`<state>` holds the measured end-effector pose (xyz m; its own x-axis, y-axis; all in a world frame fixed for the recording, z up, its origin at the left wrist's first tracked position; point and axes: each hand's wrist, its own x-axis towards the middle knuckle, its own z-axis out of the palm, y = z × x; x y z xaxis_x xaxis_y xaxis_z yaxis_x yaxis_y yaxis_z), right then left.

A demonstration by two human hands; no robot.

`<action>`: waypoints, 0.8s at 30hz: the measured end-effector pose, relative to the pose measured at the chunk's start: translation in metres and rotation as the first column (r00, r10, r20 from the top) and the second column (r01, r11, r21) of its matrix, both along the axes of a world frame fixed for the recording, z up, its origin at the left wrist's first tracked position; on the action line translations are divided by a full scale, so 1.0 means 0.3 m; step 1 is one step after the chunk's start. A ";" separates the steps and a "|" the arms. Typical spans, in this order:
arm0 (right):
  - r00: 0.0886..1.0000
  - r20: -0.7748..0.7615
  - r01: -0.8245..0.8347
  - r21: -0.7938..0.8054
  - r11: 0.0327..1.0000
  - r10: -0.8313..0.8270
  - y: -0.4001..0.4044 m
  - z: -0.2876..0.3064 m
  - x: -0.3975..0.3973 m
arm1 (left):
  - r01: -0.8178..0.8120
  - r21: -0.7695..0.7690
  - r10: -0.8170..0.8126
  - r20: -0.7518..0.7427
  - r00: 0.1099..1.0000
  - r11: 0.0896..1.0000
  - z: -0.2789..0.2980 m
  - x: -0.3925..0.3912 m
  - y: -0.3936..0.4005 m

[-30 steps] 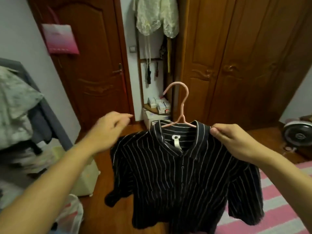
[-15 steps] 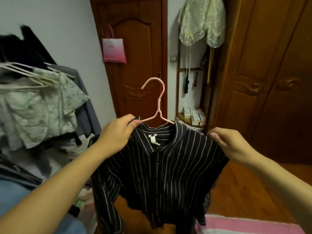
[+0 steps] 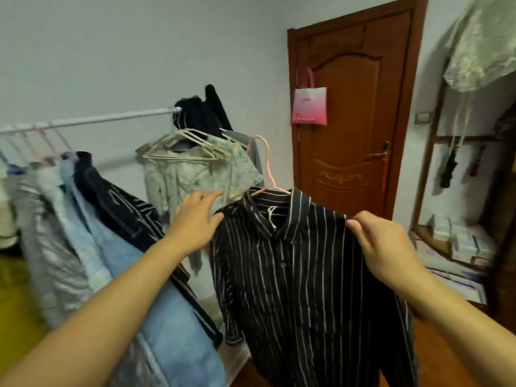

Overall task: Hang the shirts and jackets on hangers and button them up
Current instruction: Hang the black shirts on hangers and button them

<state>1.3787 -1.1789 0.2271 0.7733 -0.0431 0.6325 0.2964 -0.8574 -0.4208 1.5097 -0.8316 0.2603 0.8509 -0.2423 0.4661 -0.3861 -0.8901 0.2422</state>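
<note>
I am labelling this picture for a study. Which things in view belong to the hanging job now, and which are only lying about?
Part of the job:
- black shirt with white stripes
- pink plastic hanger
- white metal clothes rail
- left hand, touching a shoulder of the shirt
- right hand, pinching the other shoulder

Just there:
- pink paper bag
- brown wooden door
- pale floral blouse, already hung

Shirt (image 3: 301,275) on hanger (image 3: 264,166), right of rail (image 3: 89,120), left of door (image 3: 351,113).
</note>
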 end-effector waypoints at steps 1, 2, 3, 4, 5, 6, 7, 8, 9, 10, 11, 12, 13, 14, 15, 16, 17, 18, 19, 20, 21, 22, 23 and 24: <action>1.000 -0.010 -0.017 0.027 0.999 0.017 0.033 -0.009 0.048 | -0.064 0.005 0.064 0.038 0.997 0.998 0.010 -0.012 0.072; 0.999 -0.022 -0.041 0.052 0.998 0.043 0.071 -0.019 0.093 | -0.115 0.005 0.114 0.113 0.987 0.993 0.022 -0.031 0.148; 0.997 -0.033 -0.069 0.071 0.995 0.071 0.114 -0.027 0.134 | -0.181 0.021 0.173 0.203 0.964 0.983 0.034 -0.052 0.227; 0.995 -0.038 -0.094 0.086 0.992 0.098 0.159 -0.032 0.173 | -0.269 0.047 0.245 0.282 0.928 0.962 0.046 -0.067 0.309; 0.992 -0.037 -0.113 0.099 0.989 0.117 0.204 -0.036 0.212 | -0.358 0.068 0.316 0.338 0.887 0.931 0.063 -0.081 0.390; 0.991 -0.033 -0.123 0.104 0.987 0.127 0.252 -0.037 0.253 | -0.442 0.082 0.385 0.366 0.847 0.893 0.081 -0.094 0.466; 0.992 -0.025 -0.124 0.095 0.988 0.126 0.299 -0.031 0.292 | -0.513 0.101 0.446 0.370 0.815 0.853 0.097 -0.107 0.534; 0.993 -0.009 -0.117 0.077 0.990 0.118 0.348 -0.020 0.333 | -0.558 0.121 0.485 0.368 0.793 0.821 0.108 -0.115 0.595; 0.994 0.017 -0.108 0.060 0.992 0.108 0.398 0.000 0.373 | -0.583 0.139 0.502 0.375 0.779 0.800 0.114 -0.122 0.646; 0.994 0.050 -0.101 0.045 0.994 0.099 0.450 0.030 0.415 | -0.600 0.153 0.515 0.378 0.770 0.785 0.119 -0.123 0.688; 0.991 0.092 -0.097 0.023 0.995 0.095 0.503 0.070 0.458 | -0.608 0.168 0.517 0.383 0.765 0.776 0.124 -0.119 0.723; 0.985 0.138 -0.101 -0.001 0.995 0.100 0.558 0.118 0.501 | -0.615 0.180 0.524 0.377 0.764 0.768 0.129 -0.109 0.754; 0.977 0.178 -0.112 -0.018 0.993 0.114 0.616 0.173 0.547 | -0.619 0.188 0.533 0.359 0.766 0.762 0.134 -0.097 0.778; 0.969 0.210 -0.130 -0.020 0.991 0.131 0.678 0.230 0.596 | -0.619 0.192 0.541 0.336 0.771 0.762 0.140 -0.082 0.798; 0.961 0.234 -0.150 -0.006 0.989 0.148 0.741 0.284 0.649 | -0.618 0.188 0.550 0.314 0.774 0.763 0.144 -0.066 0.814; 0.956 0.248 -0.164 0.016 0.986 0.155 0.804 0.332 0.702 | -0.616 0.176 0.556 0.295 0.777 0.768 0.144 -0.049 0.826; 0.955 0.256 -0.166 0.037 0.985 0.152 0.869 0.374 0.754 | -0.614 0.164 0.560 0.280 0.779 0.772 0.144 -0.034 0.833; 0.955 0.259 -0.162 0.047 0.986 0.145 0.934 0.407 0.802 | -0.615 0.151 0.564 0.276 0.778 0.774 0.145 -0.021 0.836; 0.956 0.256 -0.158 0.048 0.986 0.141 0.996 0.429 0.848 | -0.615 0.139 0.565 0.281 0.776 0.776 0.142 -0.012 0.839; 0.959 0.245 -0.162 0.048 0.986 0.146 1.058 0.440 0.886 | -0.615 0.127 0.565 0.285 0.774 0.778 0.139 -0.005 0.841; 0.963 0.217 -0.172 0.049 0.984 0.158 1.115 0.439 0.919 | -0.614 0.117 0.566 0.285 0.773 0.780 0.135 0.001 0.843; 0.969 0.176 -0.185 0.042 0.982 0.176 1.167 0.429 0.941 | -0.613 0.110 0.567 0.282 0.774 0.782 0.132 0.003 0.844; 0.972 0.131 -0.197 0.017 0.980 0.193 1.211 0.408 0.960 | -0.607 0.098 0.563 0.282 0.777 0.789 0.129 0.005 0.846; 0.973 0.092 -0.211 -0.027 0.977 0.212 1.244 0.375 0.975 | -0.600 0.086 0.558 0.284 0.780 0.796 0.125 0.004 0.849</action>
